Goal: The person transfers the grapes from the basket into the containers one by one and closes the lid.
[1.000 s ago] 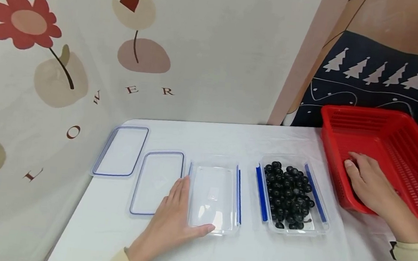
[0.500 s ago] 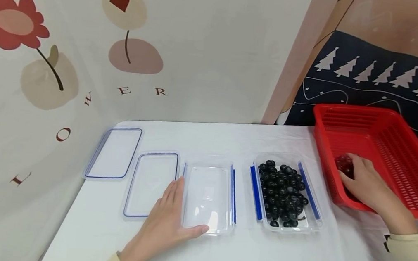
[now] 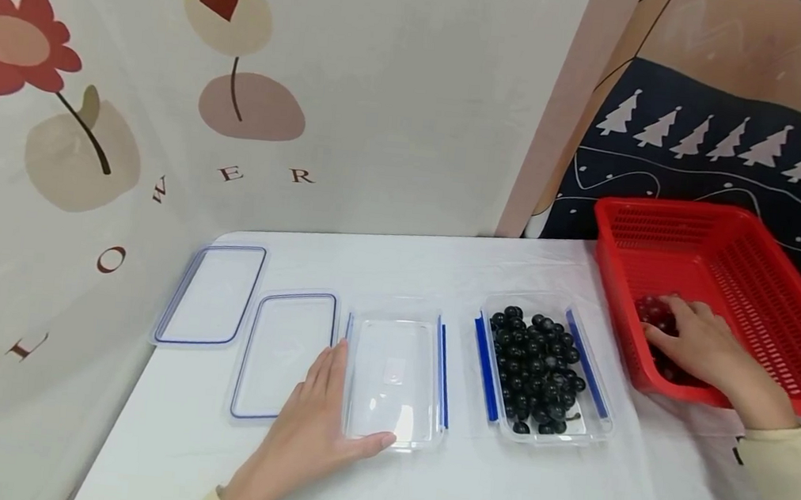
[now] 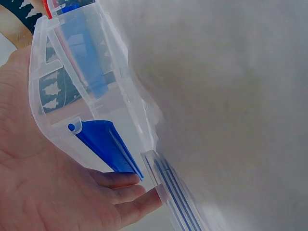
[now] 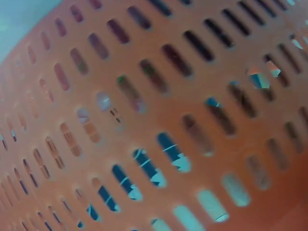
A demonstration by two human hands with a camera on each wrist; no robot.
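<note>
My left hand point(image 3: 315, 409) lies at the near left corner of an empty clear plastic container point(image 3: 396, 377). Its fingers stretch along the side and the thumb reaches across the front edge. In the left wrist view, the fingertips show beside the container's blue side latch point(image 4: 103, 144). Inside the red plastic basket point(image 3: 613, 276), my right hand point(image 3: 710, 348) grips a bunch of dark red grapes point(image 3: 653, 310), thumb and fingers round it. More dark fruit shows under the palm. The right wrist view shows only the slotted basket wall point(image 5: 168, 101).
A second clear container point(image 3: 587, 437) full of black grapes point(image 3: 536, 365) stands between the empty one and the basket. Two clear lids with blue seals, the nearer lid point(image 3: 284, 355) and the farther lid point(image 3: 214, 293), lie at left. A patterned cloth wall point(image 3: 384, 106) rises behind the white table.
My right hand has shifted within the basket, and the red grapes, mostly hidden a second ago, now show between thumb and fingers. The left hand keeps its place; the view has turned slightly right.
</note>
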